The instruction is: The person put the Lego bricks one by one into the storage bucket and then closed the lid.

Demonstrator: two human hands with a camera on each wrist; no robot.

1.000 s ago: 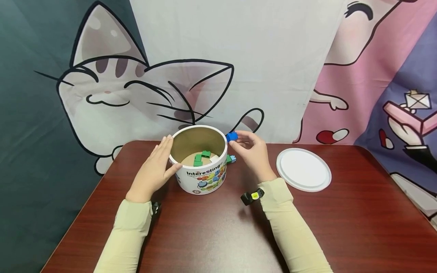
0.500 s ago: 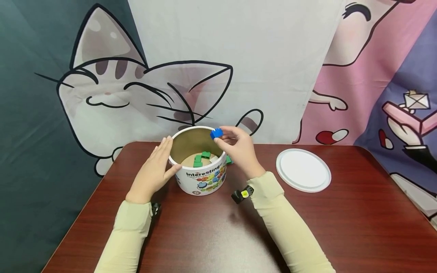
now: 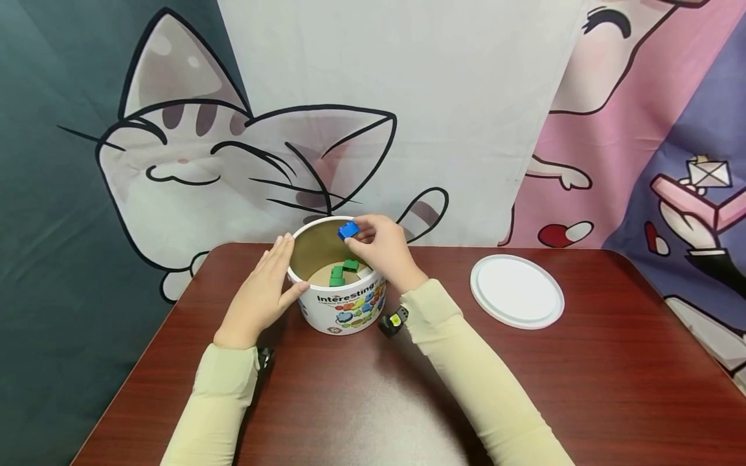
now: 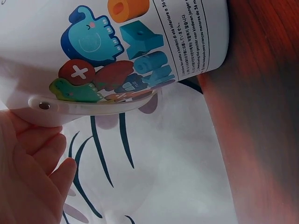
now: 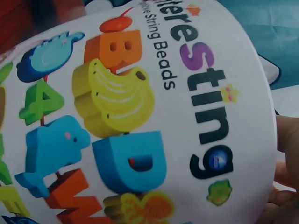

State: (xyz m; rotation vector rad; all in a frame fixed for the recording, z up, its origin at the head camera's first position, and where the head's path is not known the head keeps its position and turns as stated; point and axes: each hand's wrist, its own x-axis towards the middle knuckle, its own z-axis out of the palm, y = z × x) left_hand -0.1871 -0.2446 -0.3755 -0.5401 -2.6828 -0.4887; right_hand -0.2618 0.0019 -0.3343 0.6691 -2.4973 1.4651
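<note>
Works at a reddish-brown wood-grain table [image 3: 326, 401], before a cloth backdrop [image 3: 466, 97] with a cartoon cat [image 3: 180, 200]. Has a round white lid [image 3: 517, 291] lying well apart, to the right of a printed white bucket [image 3: 344, 317]. Lays left hand [image 3: 259, 291] against the bucket's rim, with fingers straight, without grasping. With right hand [image 3: 381, 246], pinches a blue toy brick [image 3: 348, 230] over the bucket's mouth, above green bricks [image 3: 337, 277].

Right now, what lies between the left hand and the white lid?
In the head view, the printed tub, then the right cuff, before the lid.
</note>
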